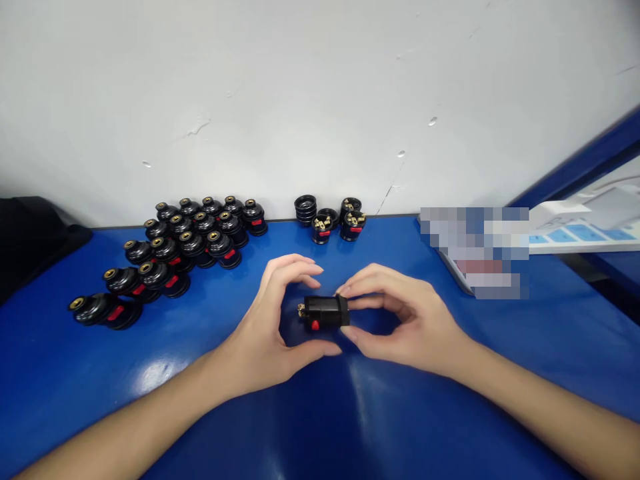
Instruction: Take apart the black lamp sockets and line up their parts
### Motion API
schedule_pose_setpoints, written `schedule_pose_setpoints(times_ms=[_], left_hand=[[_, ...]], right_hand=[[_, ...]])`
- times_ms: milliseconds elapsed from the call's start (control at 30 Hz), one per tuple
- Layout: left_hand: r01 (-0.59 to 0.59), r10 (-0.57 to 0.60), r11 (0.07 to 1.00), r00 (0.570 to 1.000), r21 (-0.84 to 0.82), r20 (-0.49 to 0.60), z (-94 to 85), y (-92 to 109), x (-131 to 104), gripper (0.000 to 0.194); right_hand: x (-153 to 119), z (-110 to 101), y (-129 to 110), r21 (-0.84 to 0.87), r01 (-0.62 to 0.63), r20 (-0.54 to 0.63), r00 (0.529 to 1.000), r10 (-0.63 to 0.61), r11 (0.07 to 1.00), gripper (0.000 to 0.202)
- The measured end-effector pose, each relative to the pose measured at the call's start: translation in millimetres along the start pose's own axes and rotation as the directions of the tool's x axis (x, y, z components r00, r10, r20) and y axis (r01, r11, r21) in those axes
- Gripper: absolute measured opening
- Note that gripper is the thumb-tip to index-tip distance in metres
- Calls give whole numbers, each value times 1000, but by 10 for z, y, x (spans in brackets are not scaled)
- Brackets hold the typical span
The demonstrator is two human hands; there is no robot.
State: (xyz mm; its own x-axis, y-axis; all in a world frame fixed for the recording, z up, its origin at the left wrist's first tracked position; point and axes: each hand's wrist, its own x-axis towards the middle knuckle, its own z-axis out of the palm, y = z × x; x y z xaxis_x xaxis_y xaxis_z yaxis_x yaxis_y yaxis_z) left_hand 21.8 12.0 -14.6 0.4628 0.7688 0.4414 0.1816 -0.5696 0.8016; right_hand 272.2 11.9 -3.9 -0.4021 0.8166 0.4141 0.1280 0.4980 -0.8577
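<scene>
A black cylindrical socket part [325, 311] lies on its side above the middle of the blue table, its brass contacts pointing left and a small red switch on its near side. My right hand [405, 317] pinches the ring at its right end between thumb and fingers. Around the left part of the socket, my left hand [280, 320] is curved with thumb and fingers apart, not touching it and holding nothing.
Several assembled black sockets [170, 279] with red switches stand in rows at the left back. Behind my hands are several loose socket parts [353, 225] by the white wall [320, 100]. A pixelated item [475, 253] lies at the right; dark cloth [35, 233] is far left.
</scene>
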Motion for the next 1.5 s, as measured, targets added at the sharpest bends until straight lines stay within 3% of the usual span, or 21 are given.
schedule_pose_setpoints(times_ms=[200, 367, 433, 600, 767, 867, 1033, 1200, 1300, 1433, 1500], left_hand=[[159, -158, 985, 987, -71, 18, 10, 64, 6, 45], [17, -18, 1000, 999, -26, -33, 6, 34, 7, 75], [12, -11, 1000, 1000, 9, -15, 0, 31, 10, 83], [150, -150, 989, 989, 6, -11, 11, 41, 4, 49], [33, -33, 999, 998, 7, -57, 7, 27, 8, 73], [-15, 16, 999, 1000, 37, -22, -1, 37, 9, 84], [79, -80, 996, 997, -41, -24, 20, 35, -12, 69], [-44, 45, 999, 999, 26, -16, 11, -5, -4, 80], [6, -6, 999, 1000, 32, 8, -1, 14, 8, 88], [104, -104, 995, 995, -5, -2, 11, 32, 5, 59], [52, -53, 999, 998, -15, -26, 17, 23, 3, 62]], right_hand=[[11, 0, -35, -11, 7, 14, 1000, -7, 1000, 40], [11, -6, -10, 7, 0, 2, 1000, 0, 1000, 38], [5, -4, -5, 15, -2, 0, 1000, 2, 1000, 38], [3, 2, -22, -5, -5, 12, 1000, 5, 1000, 40], [10, -1, -5, 3, 5, 4, 1000, -5, 1000, 37], [7, 4, 1, 11, 10, 6, 1000, -10, 1000, 38], [-4, 7, -11, -2, 11, 18, 1000, -11, 1000, 39], [-10, -11, 9, 4, 8, 19, 1000, -8, 1000, 40], [-3, -5, 9, -1, 18, 20, 1000, -18, 1000, 42], [1, 7, -2, -10, 18, 21, 1000, -18, 1000, 40], [-3, 5, 0, -12, 18, 24, 1000, -17, 1000, 40]])
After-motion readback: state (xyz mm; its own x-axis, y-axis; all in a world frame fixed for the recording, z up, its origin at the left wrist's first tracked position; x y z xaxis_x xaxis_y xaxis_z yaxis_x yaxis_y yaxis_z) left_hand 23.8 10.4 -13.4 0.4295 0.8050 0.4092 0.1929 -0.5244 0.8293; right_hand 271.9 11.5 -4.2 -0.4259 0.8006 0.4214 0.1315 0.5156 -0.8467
